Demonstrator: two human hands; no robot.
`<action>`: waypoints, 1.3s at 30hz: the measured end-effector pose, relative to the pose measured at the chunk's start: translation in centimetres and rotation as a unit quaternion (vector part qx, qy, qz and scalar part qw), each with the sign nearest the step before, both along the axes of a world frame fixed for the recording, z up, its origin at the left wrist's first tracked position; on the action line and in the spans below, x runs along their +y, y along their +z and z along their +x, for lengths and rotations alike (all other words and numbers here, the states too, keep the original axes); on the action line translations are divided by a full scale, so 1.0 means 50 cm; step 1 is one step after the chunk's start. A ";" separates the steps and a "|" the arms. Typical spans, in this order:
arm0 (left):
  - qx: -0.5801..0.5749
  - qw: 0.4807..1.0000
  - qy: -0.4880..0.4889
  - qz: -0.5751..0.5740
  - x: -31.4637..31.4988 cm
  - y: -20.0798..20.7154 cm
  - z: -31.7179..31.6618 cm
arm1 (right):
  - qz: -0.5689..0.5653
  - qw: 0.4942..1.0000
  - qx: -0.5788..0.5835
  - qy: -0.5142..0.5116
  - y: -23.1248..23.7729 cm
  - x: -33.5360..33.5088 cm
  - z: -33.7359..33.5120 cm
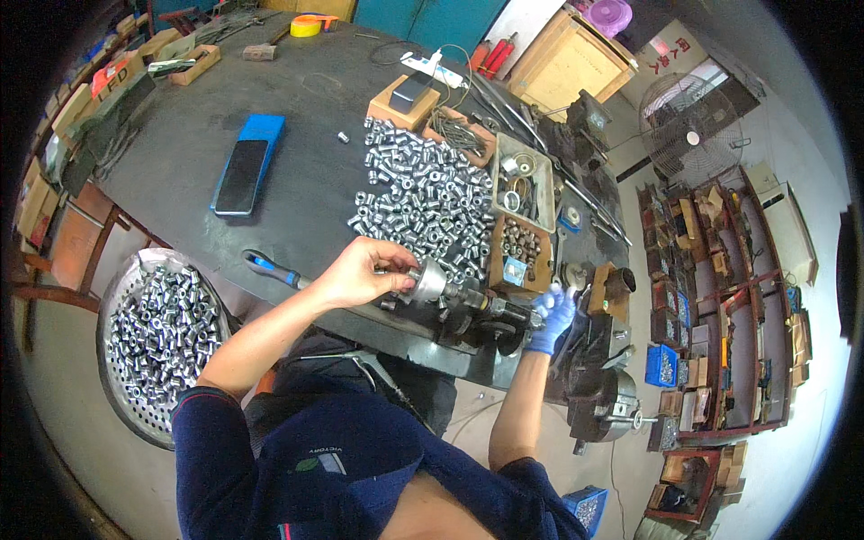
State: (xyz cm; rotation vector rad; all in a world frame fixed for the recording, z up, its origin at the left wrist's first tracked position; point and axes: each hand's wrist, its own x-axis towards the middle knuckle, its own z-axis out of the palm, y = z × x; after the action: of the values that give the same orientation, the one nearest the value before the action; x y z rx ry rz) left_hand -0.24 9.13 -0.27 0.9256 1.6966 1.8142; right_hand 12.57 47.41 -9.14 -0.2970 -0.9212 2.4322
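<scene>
At the bench's near edge, my bare left hand (380, 274) has thumb and fingers pinched together against the front of a silver, cone-shaped metal chuck (431, 281). Whatever small thing is between the fingertips is hidden. The chuck sits on a dark horizontal spindle fixture (477, 306) fixed to the bench. A blue glove covers my right hand (556, 321), which is beside the fixture's right end; its fingers are blurred and their grip is unclear. Behind the chuck spreads a large pile of shiny metal fittings (418, 189).
A perforated metal basin (115, 360) full of fittings stands at left. On the bench are a blue box with a phone (243, 171), a blue-black handled tool (270, 268), a wooden box of parts (496, 261) and a grey tray (546, 200). A vise (601, 396) stands at right.
</scene>
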 end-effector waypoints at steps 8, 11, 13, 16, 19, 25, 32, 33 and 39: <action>-0.011 1.000 -0.006 0.021 -0.004 -0.013 -0.003 | 0.017 0.974 -0.168 -0.150 0.022 -0.169 0.104; -0.014 1.000 -0.002 0.018 -0.003 -0.012 0.000 | -0.001 0.996 -0.092 -0.016 0.033 -0.163 0.165; 0.003 1.000 0.000 0.004 -0.004 -0.011 -0.002 | 0.013 0.997 -0.074 -0.015 0.056 -0.172 0.179; -0.032 0.999 0.000 0.012 -0.005 -0.007 -0.001 | 0.002 0.999 -0.053 0.003 0.055 -0.157 0.182; -0.089 0.996 -0.015 0.011 -0.006 -0.005 -0.005 | -0.077 0.994 -0.043 0.065 0.037 -0.150 0.164; -0.118 0.993 -0.023 0.015 0.002 -0.008 -0.009 | 0.039 0.959 -0.229 -0.165 -0.018 -0.097 0.020; -0.122 0.992 -0.027 0.005 -0.002 -0.008 -0.009 | 0.148 0.978 -0.044 -0.138 0.170 -0.116 0.008; -0.130 0.991 -0.025 0.010 -0.005 -0.010 -0.009 | 0.128 0.982 -0.005 -0.137 0.187 -0.131 0.031; -0.171 0.982 -0.034 0.071 -0.009 -0.014 -0.007 | 0.101 0.991 0.063 -0.068 0.134 -0.172 0.170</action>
State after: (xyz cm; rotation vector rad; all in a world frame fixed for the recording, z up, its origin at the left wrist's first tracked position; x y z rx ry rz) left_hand -0.58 8.66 -0.97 0.6689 1.3239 1.9385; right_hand 21.06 38.80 -2.42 -0.1279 -1.0462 2.1849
